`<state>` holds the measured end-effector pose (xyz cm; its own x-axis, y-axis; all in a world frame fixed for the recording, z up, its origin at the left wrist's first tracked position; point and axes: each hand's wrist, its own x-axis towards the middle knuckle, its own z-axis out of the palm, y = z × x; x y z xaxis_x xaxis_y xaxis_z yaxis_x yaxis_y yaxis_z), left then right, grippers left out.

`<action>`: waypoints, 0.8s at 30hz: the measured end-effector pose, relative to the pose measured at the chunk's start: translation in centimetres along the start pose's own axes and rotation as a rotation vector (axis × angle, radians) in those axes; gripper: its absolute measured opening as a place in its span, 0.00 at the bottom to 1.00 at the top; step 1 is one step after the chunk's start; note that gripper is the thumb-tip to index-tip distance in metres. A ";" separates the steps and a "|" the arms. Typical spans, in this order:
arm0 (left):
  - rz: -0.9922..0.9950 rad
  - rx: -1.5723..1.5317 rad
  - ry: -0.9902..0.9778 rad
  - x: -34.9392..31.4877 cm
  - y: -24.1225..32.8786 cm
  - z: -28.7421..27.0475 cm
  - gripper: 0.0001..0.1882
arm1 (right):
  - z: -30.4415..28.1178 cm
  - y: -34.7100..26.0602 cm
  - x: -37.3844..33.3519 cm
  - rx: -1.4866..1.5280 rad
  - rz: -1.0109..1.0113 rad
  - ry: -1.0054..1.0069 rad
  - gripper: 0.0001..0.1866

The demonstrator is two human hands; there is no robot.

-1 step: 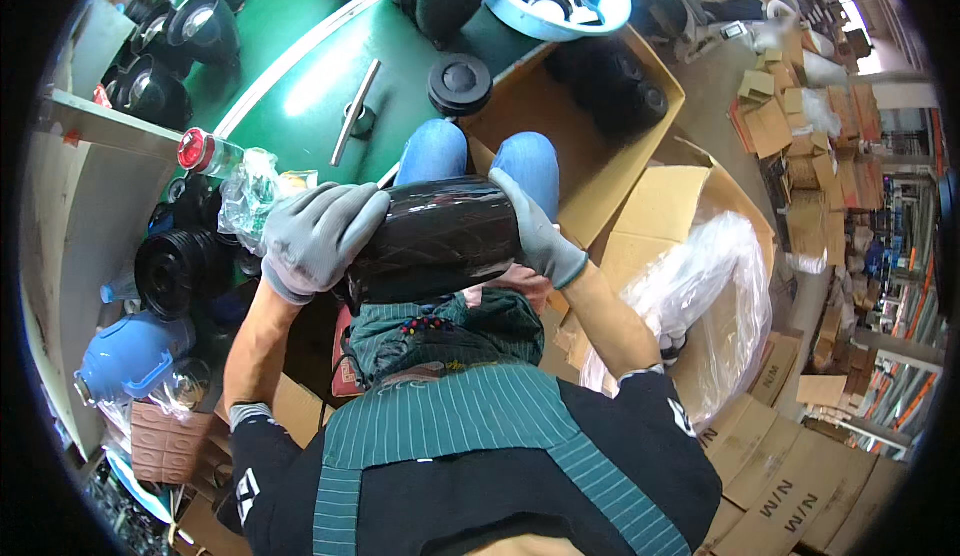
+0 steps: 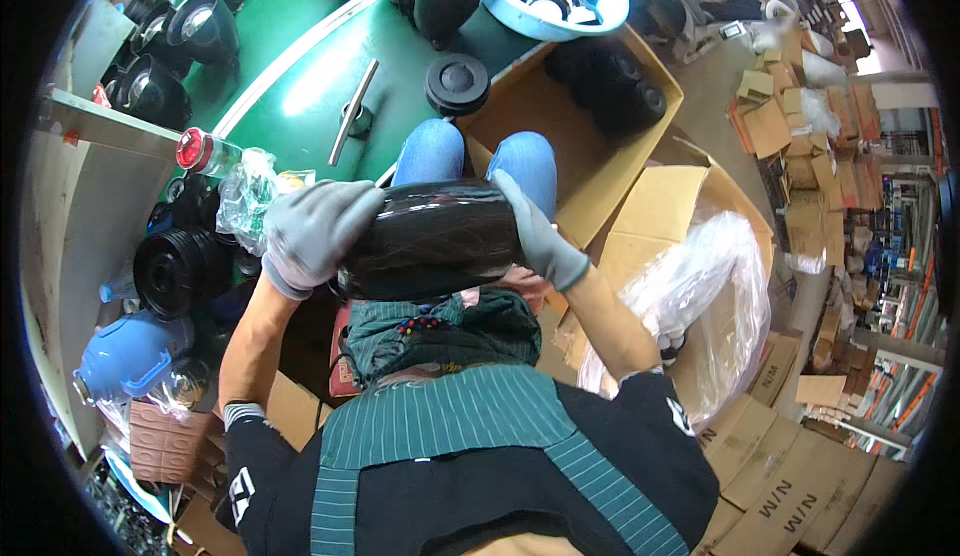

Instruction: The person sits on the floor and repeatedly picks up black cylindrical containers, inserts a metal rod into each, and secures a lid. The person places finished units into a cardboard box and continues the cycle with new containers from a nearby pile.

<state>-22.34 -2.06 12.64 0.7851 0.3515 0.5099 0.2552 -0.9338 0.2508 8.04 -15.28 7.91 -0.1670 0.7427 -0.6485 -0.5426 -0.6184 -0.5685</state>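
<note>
A glossy black cylindrical vessel (image 2: 435, 241) lies on its side across my lap, above the striped green apron. My left hand (image 2: 325, 231), in a grey glove, is wrapped over its left end, the fingers slightly blurred. At the opposite end, my gloved right hand (image 2: 540, 238) grips the rim side, thumb on top. The kind of vessel is not certain, since both ends are covered by the gloves. Beyond my knees, a round black lid (image 2: 458, 84) rests on the green table (image 2: 300, 106). A metal bar tool (image 2: 354, 113) on a small base stands left of the lid.
Black jugs (image 2: 205, 26) stand at the far left and far middle. A light-blue basin (image 2: 565, 26) holds small black and white parts. An open carton (image 2: 660, 66) with black pieces sits right; a plastic-lined carton (image 2: 690, 256) is nearer. A red-capped jar (image 2: 200, 151) stands left.
The black vessel has turned a little in my hands, its lower left edge shifting. My left hand has moved slightly over it; the right keeps its grip.
</note>
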 end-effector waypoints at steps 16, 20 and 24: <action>-0.680 -0.910 0.328 -2.8 1.4 7.5 0.45 | 0.9 -2.0 -4.2 -0.399 -0.867 -0.055 0.39; -0.708 -0.465 0.290 -3.9 4.6 12.9 0.32 | -2.9 -4.2 -3.6 -0.436 -0.680 -0.024 0.32; -0.403 -0.380 0.095 -5.3 8.2 14.1 0.35 | -7.4 -6.6 -2.4 -0.466 -0.491 -0.131 0.32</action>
<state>-16.46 -12.53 0.39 0.6091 0.6965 0.3795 0.2896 -0.6407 0.7111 18.13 -14.84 9.44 -0.1066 0.9717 -0.2107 -0.1752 -0.2269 -0.9580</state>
